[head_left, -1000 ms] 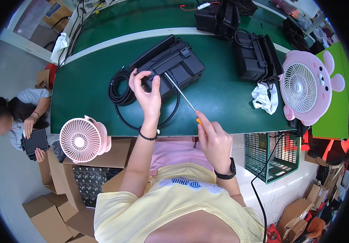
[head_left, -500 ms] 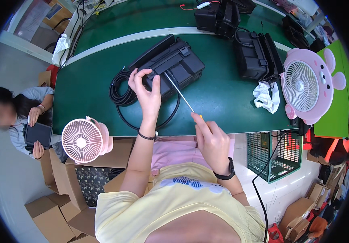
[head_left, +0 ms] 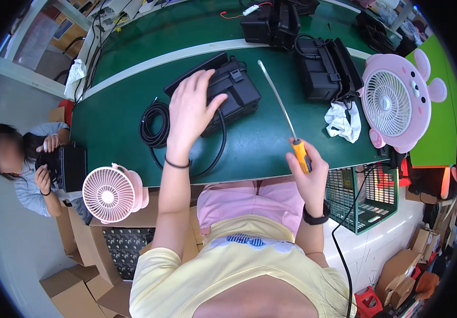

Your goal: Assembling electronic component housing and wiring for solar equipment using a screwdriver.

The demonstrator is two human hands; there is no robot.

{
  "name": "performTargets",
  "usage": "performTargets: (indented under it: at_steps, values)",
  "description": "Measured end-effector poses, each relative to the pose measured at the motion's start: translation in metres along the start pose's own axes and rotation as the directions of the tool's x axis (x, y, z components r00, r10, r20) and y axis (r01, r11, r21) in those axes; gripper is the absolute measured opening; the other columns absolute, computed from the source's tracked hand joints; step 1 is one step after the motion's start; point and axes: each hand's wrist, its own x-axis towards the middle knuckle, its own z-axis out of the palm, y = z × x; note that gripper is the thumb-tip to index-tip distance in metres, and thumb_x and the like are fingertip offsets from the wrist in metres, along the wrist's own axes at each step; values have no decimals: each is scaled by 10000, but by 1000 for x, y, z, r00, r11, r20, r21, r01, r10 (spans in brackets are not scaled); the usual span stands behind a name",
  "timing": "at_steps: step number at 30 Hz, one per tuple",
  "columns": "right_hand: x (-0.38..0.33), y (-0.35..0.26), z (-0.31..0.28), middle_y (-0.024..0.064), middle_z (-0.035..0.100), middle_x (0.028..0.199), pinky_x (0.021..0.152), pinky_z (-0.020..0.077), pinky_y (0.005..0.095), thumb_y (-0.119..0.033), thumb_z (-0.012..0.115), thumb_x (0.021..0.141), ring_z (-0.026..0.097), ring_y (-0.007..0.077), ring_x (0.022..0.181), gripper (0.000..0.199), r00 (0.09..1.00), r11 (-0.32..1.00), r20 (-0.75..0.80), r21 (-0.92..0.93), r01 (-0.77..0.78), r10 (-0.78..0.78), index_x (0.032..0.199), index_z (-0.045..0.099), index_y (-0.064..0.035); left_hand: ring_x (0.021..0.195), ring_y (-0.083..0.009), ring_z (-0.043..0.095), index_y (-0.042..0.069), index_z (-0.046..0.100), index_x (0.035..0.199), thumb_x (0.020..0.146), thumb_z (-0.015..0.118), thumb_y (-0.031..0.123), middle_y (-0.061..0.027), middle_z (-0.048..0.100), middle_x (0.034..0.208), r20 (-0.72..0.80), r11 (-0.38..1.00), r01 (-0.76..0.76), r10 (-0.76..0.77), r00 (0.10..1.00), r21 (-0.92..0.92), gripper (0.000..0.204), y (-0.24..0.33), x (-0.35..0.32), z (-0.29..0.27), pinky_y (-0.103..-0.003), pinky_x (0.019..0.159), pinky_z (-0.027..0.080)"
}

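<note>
A black plastic case (head_left: 235,90) lies on the green workbench in front of me, its long lid or flap raised along the far left side. My left hand (head_left: 189,108) is over the case's left part, fingers stretched out and thumb apart; whether it touches the case is hard to tell. A black cable (head_left: 222,138) loops from the case toward the bench's near edge, and its coil (head_left: 147,130) rests left of my hand. In my right hand (head_left: 312,179) is a screwdriver (head_left: 301,155) with a yellow and dark handle. Its long shaft points up and away, clear of the case.
More black cases (head_left: 321,71) stand at the back right, near a crumpled white cloth (head_left: 342,122). A pink fan (head_left: 393,100) is at right, a smaller one (head_left: 113,193) at the near left. A co-worker (head_left: 32,159) handles a black case (head_left: 72,167) at left. A green crate (head_left: 363,204) sits below the bench.
My right hand has drawn the screwdriver away from the case, rightward, and its tip has swung up. My left hand has gone from curled fingers to stretched ones, farther over the case.
</note>
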Motion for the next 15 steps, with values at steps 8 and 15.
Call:
performTargets:
  at_steps: [8,15]
  values:
    - [29,47,35,18,668,877,522,416,172,-170,680,957,572,39,651,221,962,814,110,514,-270,249,1076,548,-38,1154,-358,580,113,543,1378,832,738,262,-164,584,1293,72,965,-260,261,963,-13,598,11,2,5,-439,975,471]
    - [65,34,57,118,659,1222,581,441,172,-117,653,964,560,29,783,200,989,713,93,686,-144,111,1035,470,-78,1023,-279,607,377,606,1337,828,680,215,-106,587,1170,-15,836,-470,494,870,285,539,27,-82,0,-434,875,514]
